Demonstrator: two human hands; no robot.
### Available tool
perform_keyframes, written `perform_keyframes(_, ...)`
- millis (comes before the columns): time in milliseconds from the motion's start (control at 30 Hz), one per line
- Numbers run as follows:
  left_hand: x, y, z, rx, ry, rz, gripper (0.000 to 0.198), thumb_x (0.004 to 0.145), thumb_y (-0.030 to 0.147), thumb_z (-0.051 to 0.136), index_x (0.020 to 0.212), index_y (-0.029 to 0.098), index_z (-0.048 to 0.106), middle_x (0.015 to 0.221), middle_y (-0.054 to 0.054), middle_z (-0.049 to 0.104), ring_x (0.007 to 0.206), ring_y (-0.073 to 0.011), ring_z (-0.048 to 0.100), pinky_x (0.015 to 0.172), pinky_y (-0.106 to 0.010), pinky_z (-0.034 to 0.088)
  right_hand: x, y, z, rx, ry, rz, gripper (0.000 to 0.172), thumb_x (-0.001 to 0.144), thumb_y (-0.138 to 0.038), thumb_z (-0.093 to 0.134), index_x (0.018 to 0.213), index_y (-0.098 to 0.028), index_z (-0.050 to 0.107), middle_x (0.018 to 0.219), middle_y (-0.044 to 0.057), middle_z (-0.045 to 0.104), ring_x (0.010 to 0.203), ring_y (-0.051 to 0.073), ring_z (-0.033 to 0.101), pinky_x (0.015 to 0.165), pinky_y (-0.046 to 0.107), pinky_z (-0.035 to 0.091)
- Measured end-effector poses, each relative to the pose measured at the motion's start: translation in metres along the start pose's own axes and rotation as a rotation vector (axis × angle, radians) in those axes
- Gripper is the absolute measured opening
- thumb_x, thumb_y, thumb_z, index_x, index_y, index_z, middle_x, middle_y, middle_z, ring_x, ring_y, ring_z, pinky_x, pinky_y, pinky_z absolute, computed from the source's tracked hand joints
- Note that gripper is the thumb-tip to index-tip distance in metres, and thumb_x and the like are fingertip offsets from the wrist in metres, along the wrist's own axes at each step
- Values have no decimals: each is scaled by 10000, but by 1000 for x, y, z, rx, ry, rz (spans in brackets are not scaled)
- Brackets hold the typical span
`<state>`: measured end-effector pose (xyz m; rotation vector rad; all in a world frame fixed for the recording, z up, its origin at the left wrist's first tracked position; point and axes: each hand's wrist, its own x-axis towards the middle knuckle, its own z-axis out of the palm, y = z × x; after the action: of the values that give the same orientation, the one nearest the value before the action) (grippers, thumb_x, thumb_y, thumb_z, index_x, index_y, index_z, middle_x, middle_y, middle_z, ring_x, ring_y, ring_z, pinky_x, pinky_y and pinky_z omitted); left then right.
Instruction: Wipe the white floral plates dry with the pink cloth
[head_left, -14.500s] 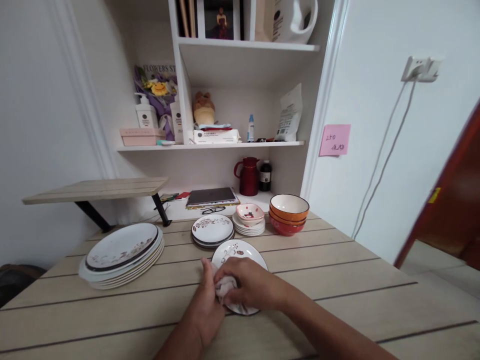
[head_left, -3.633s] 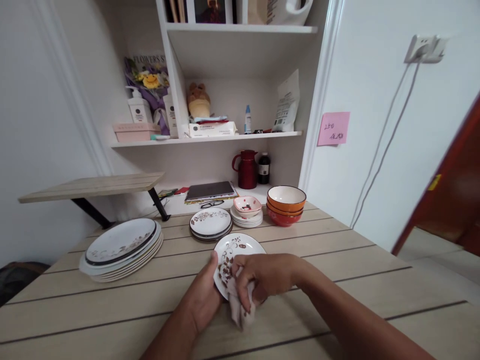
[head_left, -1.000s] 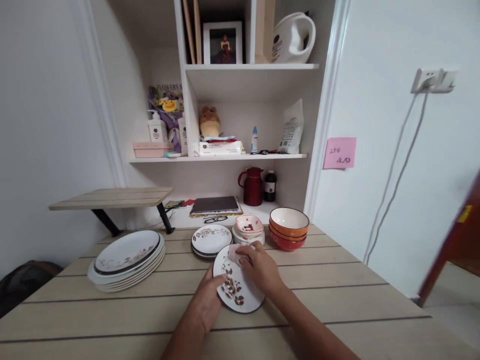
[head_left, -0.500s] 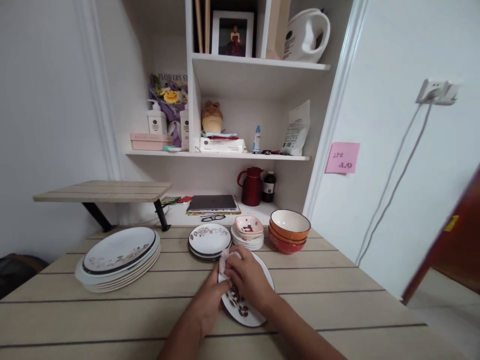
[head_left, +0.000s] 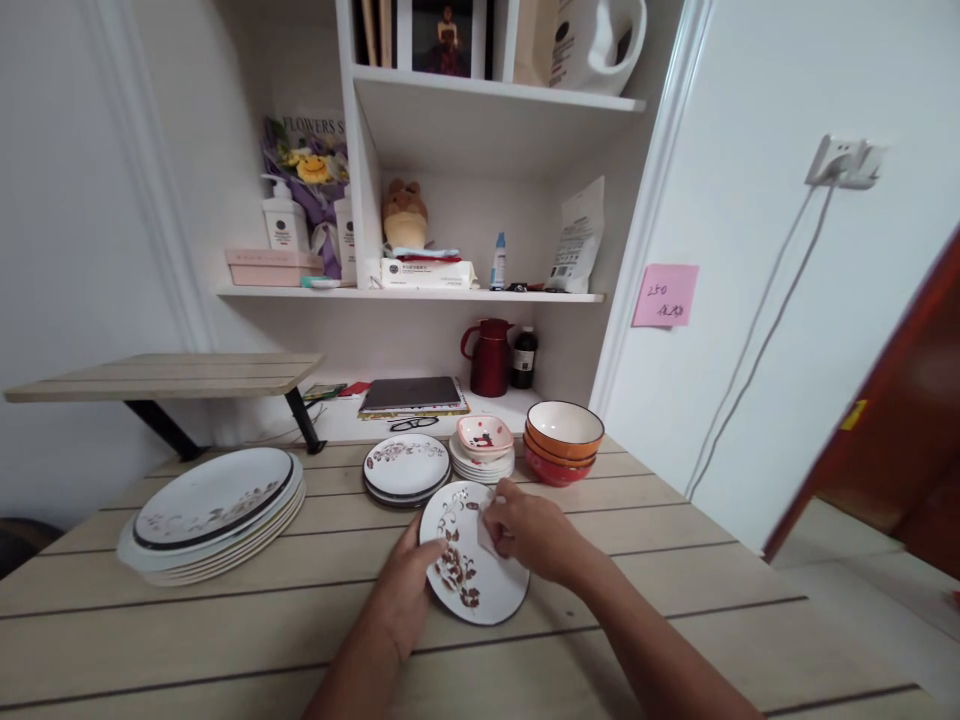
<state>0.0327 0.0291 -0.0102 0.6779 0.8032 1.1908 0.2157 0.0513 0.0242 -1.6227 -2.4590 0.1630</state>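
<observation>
Inside desk (head_left: pixel 300 612) back edge: your left fingers (head_left: pixel 429 553) grip plate (head_left: pixel 489 592), right fingers (head_left: pixel 517 512) pinch cloth (head_left: pixel 487 536); hard rubbing could dislodge plate.

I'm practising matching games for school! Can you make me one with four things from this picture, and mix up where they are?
Things:
1. Crumpled pale pinkish cloth
2. Shiny dark red jug with a handle
3. Small square pink-and-white bowl
4. Square pink paper note

Places:
A. On top of the stack of small round white plates
B. Stuck on the pale wall
C. In the person's right hand
D. Beside the dark bottle with a white label

Right pairs: 1-C, 2-D, 3-A, 4-B
</observation>
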Motion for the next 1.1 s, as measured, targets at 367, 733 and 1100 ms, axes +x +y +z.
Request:
perform_keyframes(367, 1, 2, -1, -147, 2, -26, 561, 759, 222, 704, 1292, 140, 548, 1093, -151, 722, 947, -269, 699, 890, -394, 519, 7, -34, 26, 255, 181, -137, 118, 797, -172, 603, 868, -246, 662, 1166, 12, 529, 882, 129, 567, 732, 231, 376)
perform_keyframes(733, 5, -5, -1, -100, 48, -18, 500, 807, 238, 649, 1277, 105, 543, 1064, -184, 724, 990, -283, 686, 928, -431, 498, 4, -5, 8, -77, 108, 122, 139, 821, -223, 548, 893, -249, 664, 1089, 52, 555, 800, 164, 592, 565, 246, 291)
perform_keyframes(1100, 9, -3, -1, -183, 80, -3, 437, 865, 360, 575, 1229, 120, 583, 1116, -158, 711, 1021, -240, 674, 907, -348, 510, -7, -45, 17, 321, -42, -267, 160, 704, -148, 645, 826, -249, 669, 985, 0, 557, 779, 128, 550, 664, 226, 377)
